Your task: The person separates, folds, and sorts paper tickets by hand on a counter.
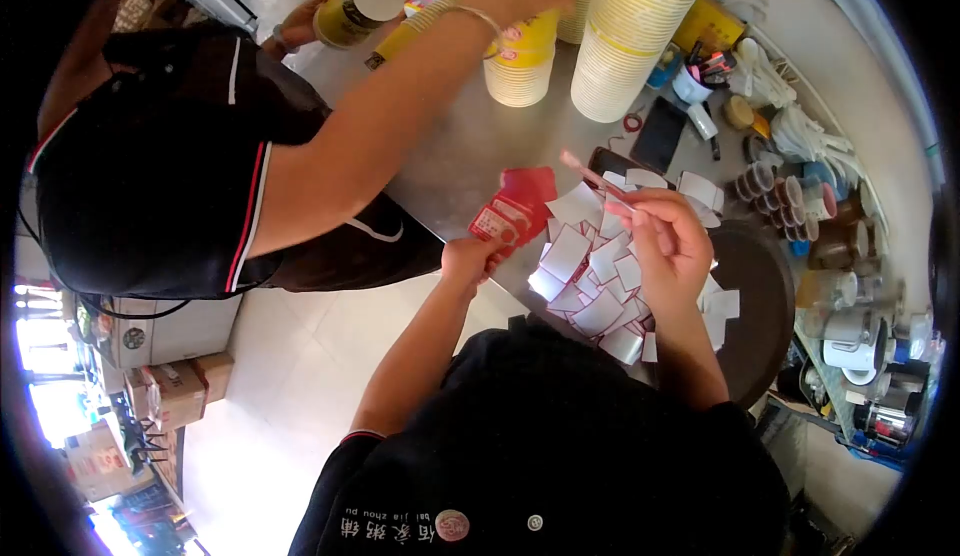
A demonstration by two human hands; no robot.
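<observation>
My left hand point(470, 261) grips a fanned bunch of red printed cards point(510, 211) at its lower end. Raised over the pile, my right hand point(672, 241) pinches a thin pinkish strip point(590, 173) between thumb and fingers; whether it is a card seen edge-on I cannot tell. Below and beside this hand lies a loose heap of small white cards point(600, 286) with reddish edges, many face down and slightly curled. Part of the heap is hidden by my right hand and forearm.
At the left a co-worker's arm point(370, 126) reaches across the metal table point(440, 171) to yellow-and-white paper cups point(520, 66). A tall cup stack point(635, 31) stands behind. A phone point(660, 134), stacked small tubs point(770, 191) and a dark round board point(765, 306) lie at the right.
</observation>
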